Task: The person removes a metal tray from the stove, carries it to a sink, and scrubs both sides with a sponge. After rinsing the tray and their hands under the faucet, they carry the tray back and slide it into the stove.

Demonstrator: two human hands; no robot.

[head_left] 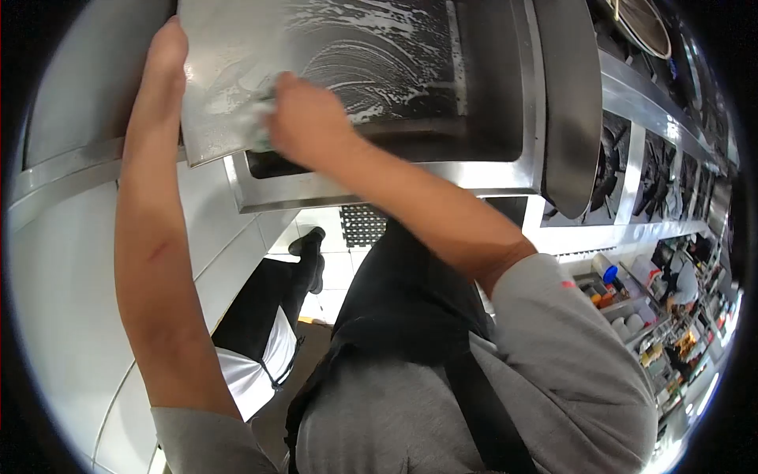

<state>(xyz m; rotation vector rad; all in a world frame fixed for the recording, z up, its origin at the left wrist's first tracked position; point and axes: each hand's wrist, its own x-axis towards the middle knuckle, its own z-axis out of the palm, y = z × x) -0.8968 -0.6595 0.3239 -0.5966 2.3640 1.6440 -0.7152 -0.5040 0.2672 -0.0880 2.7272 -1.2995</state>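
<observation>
My left hand is closed over the left edge of a flat metal sheet, its fingertips hidden behind the edge. The sheet leans over a stainless steel sink. My right hand, smeared by motion, presses a whitish-green scrubbing sponge against the sheet's lower part. Curved streaks of white suds spread across the wet, dark shiny surface to the right of the hand.
A stove with burners runs along the right, with a round pan at the top. White tiled wall lies left. Another person's dark-clothed legs are below left. Cluttered shelves and another person stand far right.
</observation>
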